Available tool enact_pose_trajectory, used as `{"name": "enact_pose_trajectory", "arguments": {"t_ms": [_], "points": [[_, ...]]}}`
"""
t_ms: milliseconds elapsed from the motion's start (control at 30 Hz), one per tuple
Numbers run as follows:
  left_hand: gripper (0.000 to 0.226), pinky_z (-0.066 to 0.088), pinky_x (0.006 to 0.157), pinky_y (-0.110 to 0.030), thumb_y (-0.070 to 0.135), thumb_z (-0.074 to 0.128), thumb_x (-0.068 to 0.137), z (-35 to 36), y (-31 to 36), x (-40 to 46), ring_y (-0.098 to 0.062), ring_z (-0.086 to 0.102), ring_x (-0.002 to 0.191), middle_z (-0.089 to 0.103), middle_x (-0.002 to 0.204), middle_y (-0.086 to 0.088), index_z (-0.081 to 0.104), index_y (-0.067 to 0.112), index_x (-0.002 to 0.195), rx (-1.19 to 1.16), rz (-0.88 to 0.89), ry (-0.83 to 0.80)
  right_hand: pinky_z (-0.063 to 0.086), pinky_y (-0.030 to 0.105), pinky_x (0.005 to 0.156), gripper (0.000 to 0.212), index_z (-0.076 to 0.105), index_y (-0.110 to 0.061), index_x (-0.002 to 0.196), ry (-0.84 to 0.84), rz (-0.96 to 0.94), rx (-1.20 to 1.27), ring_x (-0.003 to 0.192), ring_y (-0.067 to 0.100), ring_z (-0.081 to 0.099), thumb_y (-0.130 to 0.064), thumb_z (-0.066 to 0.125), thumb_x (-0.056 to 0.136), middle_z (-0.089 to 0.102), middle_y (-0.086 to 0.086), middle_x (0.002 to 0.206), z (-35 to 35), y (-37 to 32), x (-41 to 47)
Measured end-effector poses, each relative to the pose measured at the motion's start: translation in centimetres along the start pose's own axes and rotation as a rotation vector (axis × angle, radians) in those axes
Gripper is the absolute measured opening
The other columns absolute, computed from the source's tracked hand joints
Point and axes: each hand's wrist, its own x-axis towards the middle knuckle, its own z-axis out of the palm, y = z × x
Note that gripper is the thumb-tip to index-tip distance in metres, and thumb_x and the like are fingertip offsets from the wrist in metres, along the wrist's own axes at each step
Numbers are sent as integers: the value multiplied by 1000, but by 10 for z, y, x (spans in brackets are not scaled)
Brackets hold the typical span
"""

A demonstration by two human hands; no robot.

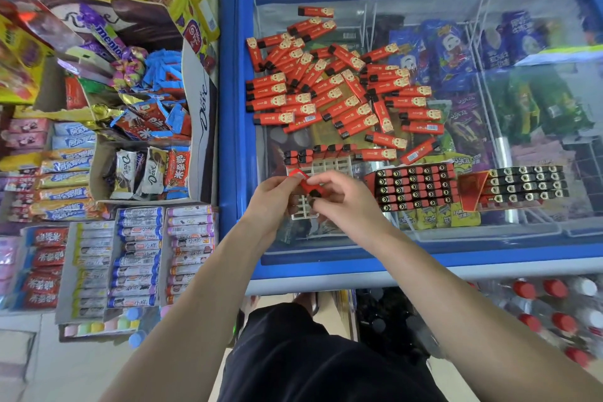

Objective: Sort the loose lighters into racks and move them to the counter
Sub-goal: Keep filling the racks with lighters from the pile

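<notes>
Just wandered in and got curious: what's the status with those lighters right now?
Left hand and right hand both pinching one red lighter over part-filled white rack. Two full racks alongside. Loose pile still large. Nothing blocking.

I stand at a chest freezer whose blue-framed glass lid carries everything. A loose heap of red lighters sprawls over its far left part, some stacked on one another. Nearer me lies a pale plastic rack with a row of lighters standing along its far edge. To its right, two filled racks sit side by side, the first touching the second, black tops up.
</notes>
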Motion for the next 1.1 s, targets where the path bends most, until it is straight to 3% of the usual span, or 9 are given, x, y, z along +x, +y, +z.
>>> {"name": "enact_pose_trajectory", "arguments": {"t_ms": [133,233,367,567,733,800,900,1033,1100], "points": [[13,58,87,-40,27,57,104,0,-3,3,-17,63,82,74,100,-6,65,17,108,225,73,95,62,30,77,26,67,-19,122,128,34,98,81,14,75,-10,66,98,75,5,94,-13,-1,8],[16,56,82,-33,28,61,102,-3,-5,2,-17,66,95,68,111,0,59,21,115,420,149,98,64,39,78,25,66,-16,122,200,74,166,80,23,75,-9,64,98,76,8,89,-18,-1,20],[22,45,67,-26,26,65,100,-3,-7,4,-11,60,86,61,100,5,56,20,120,519,166,86,64,41,79,24,66,-13,121,208,59,180,80,28,75,-7,63,98,76,10,85,-16,-5,31],[23,47,66,-24,22,67,98,-3,-6,9,-12,59,84,60,94,6,55,20,118,582,184,74,63,40,84,15,64,-19,114,213,127,328,81,25,76,-14,63,100,76,10,88,-2,-2,39],[25,51,73,-28,22,68,98,-4,-3,11,-11,58,83,60,93,7,54,18,118,629,193,57,65,37,67,21,60,-5,98,294,239,472,69,25,72,-22,72,97,71,17,84,5,-4,45],[26,52,79,-31,23,68,98,-5,-2,11,-10,58,84,59,93,7,53,18,119,653,196,45,63,35,60,26,59,-4,101,294,293,489,65,25,71,-25,74,95,71,19,84,8,-6,47],[27,52,81,-31,22,69,98,-6,0,10,-8,57,83,59,94,7,53,18,119,671,188,26,61,35,57,31,59,-1,106,285,328,443,63,23,71,-28,73,96,71,17,81,7,-9,49],[17,48,65,-26,12,56,99,-10,6,10,-13,60,80,63,98,-1,56,15,116,718,216,34,62,37,62,43,60,-4,99,236,344,302,63,25,73,-45,71,94,74,14,76,-1,-21,40],[19,47,62,-28,9,47,98,-14,13,10,-19,64,82,66,99,-3,57,16,114,704,250,80,59,31,57,46,61,-5,94,237,323,186,58,22,72,-51,66,96,76,13,74,-9,-29,32]]}}
